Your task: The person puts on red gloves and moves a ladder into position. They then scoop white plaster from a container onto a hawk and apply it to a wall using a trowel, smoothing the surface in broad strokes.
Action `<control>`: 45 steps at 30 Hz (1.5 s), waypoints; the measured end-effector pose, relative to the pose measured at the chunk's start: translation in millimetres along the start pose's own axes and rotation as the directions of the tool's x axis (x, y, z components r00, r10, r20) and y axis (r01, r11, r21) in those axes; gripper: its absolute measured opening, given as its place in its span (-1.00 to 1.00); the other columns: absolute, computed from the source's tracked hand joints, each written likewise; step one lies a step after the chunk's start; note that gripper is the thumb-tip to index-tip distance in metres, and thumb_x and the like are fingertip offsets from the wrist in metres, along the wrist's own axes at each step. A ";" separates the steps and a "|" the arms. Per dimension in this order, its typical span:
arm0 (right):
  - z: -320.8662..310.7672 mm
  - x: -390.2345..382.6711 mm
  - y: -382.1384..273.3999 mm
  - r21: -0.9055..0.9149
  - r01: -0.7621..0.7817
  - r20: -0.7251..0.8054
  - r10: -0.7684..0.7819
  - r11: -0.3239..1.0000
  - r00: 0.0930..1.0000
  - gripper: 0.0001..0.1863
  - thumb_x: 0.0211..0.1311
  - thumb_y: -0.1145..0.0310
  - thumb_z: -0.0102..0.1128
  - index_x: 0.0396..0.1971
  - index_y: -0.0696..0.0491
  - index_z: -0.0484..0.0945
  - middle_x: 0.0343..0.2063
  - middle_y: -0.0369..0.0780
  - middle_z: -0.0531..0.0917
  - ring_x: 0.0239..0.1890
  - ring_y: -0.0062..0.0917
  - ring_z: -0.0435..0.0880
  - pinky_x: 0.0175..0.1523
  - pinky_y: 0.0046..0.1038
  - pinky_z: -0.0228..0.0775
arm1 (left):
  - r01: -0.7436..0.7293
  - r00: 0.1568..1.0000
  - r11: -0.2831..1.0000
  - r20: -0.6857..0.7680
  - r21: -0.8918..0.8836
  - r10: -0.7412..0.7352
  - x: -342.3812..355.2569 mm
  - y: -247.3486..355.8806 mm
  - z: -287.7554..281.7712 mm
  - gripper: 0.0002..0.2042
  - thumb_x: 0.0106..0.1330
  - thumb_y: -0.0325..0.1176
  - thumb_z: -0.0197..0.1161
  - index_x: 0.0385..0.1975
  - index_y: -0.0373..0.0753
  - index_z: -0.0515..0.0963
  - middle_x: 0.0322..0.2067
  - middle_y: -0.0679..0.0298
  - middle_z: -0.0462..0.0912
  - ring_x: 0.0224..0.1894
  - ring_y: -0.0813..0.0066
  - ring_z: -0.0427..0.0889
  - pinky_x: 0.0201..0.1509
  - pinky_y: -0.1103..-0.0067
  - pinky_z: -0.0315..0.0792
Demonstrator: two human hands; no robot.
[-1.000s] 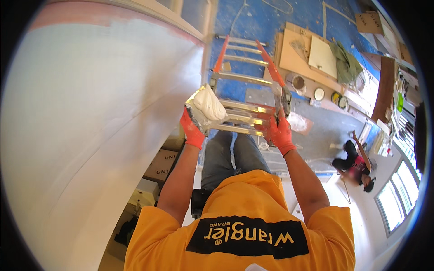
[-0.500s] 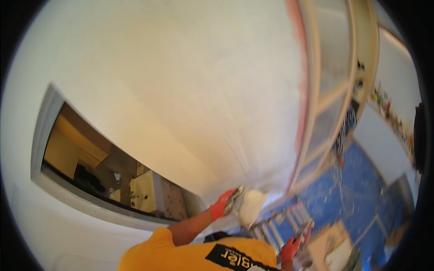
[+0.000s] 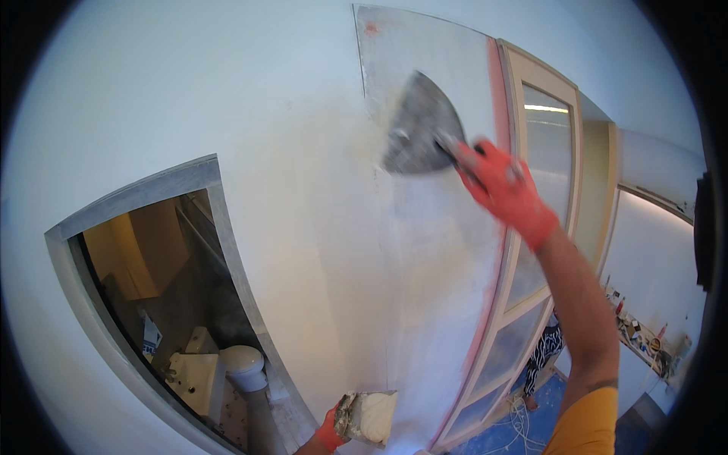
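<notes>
My gloved right hand (image 3: 504,189) grips a wide metal putty knife (image 3: 421,121), its blade blurred against the upper part of the white wall (image 3: 303,243). Around it are a greyish panel (image 3: 425,45) with a dark seam, pale filler smudges and a reddish strip (image 3: 497,83) along the right. At the bottom, my gloved left hand (image 3: 329,431) is closed on a metal hawk (image 3: 349,409) loaded with white paste (image 3: 376,417). The tips of the left fingers are hidden by the hawk.
Left is a doorway (image 3: 138,171) to a bathroom with sink and toilet (image 3: 243,362). Right stands a wooden framed glazed door (image 3: 546,189), then a cluttered counter (image 3: 644,341). Below, a person's patterned trouser leg (image 3: 540,349) shows above blue floor covering (image 3: 542,425) with loose cables.
The view has swung up from the ladder and floor to the wall. My right hand has risen from low beside the ladder to high on the wall with the knife.
</notes>
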State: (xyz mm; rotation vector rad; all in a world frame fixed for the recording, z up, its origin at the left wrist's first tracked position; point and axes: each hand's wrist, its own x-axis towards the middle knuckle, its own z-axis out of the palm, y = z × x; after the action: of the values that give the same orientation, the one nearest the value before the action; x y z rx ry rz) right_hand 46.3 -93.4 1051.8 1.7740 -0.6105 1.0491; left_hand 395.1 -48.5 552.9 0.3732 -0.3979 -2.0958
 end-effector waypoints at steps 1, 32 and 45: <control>0.6 26.6 15.1 -0.072 0.139 -0.064 -0.143 0.988 0.988 -0.46 0.16 0.50 0.27 0.18 -0.14 0.49 -0.44 -0.23 0.46 -0.48 -0.35 0.50 -0.36 -0.39 0.48 | -0.004 1.000 1.000 0.002 0.010 0.004 3.1 -4.0 0.9 -0.57 0.55 -0.18 -0.04 0.28 -0.29 0.36 0.23 0.13 0.49 0.26 0.25 0.48 0.38 0.29 0.34; 31.3 180.5 64.2 -0.097 -0.042 0.166 0.057 0.994 0.985 -0.48 0.46 0.31 0.00 0.35 -0.46 0.29 -0.27 -0.21 0.53 -0.20 -0.30 0.54 0.05 -0.27 0.40 | 0.037 0.999 0.999 0.033 0.040 -0.039 19.4 -21.9 -9.3 -0.57 0.55 -0.16 -0.03 0.28 -0.29 0.36 0.22 0.13 0.50 0.25 0.24 0.49 0.36 0.28 0.35; -10.9 86.4 173.5 -0.396 -0.178 0.335 0.322 0.901 0.885 -0.46 0.47 0.24 -0.10 0.42 -0.40 0.19 -0.01 -0.11 0.60 0.10 -0.18 0.54 0.19 -0.20 0.37 | 0.082 0.995 0.996 0.049 0.035 -0.084 31.2 -6.4 -37.2 -0.56 0.55 -0.15 -0.03 0.27 -0.28 0.37 0.21 0.12 0.51 0.25 0.24 0.50 0.36 0.28 0.36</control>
State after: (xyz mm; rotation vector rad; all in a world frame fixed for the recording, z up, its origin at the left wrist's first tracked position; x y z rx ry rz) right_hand -47.9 -152.8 1210.8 1.6119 -1.2354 0.6876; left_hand 389.6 -76.8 513.3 0.3623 -0.4541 -2.1856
